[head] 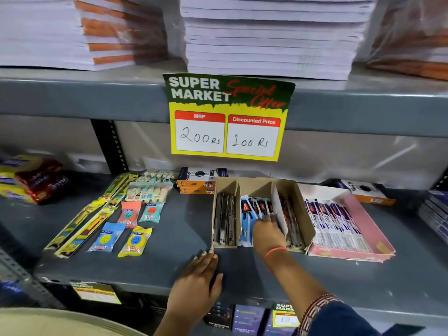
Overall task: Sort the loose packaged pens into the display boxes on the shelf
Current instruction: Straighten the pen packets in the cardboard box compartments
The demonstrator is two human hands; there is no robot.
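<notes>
The right hand's fingers (268, 220) were curled down into the middle compartment of the brown cardboard display box (303, 207), just right of the frame's centre, their tips buried among the blue-and-red packaged pens (252, 207) standing there. Whether they pinched one packet or only pressed the row could not be told, since the tips were hidden. The right hand (268, 235) came in from the lower right, a red thread at the wrist.

The left hand's fingers (206, 257) lay flat and nearly together on the grey shelf (169, 238), tips touching or almost touching the box's near left corner; the left hand (196, 277) held nothing and seemed to be steadying the box.

The packets looked light, thin and glossy, so likely slippery and bendy along their length. I judged a pinch across the flat faces near the top end would be the safest hold, sliding them in edgewise.

Dark pens (224, 219) filled the left compartment, and more dark ones the right. Just beside the box on the right sat a pink tray (371, 229) of white-and-purple packets (337, 221). At the left of the frame, well apart, loose packets lay on the shelf: yellow-green long packs (82, 226) and small round-item packets (132, 229). A yellow price sign (228, 117) hung above.
</notes>
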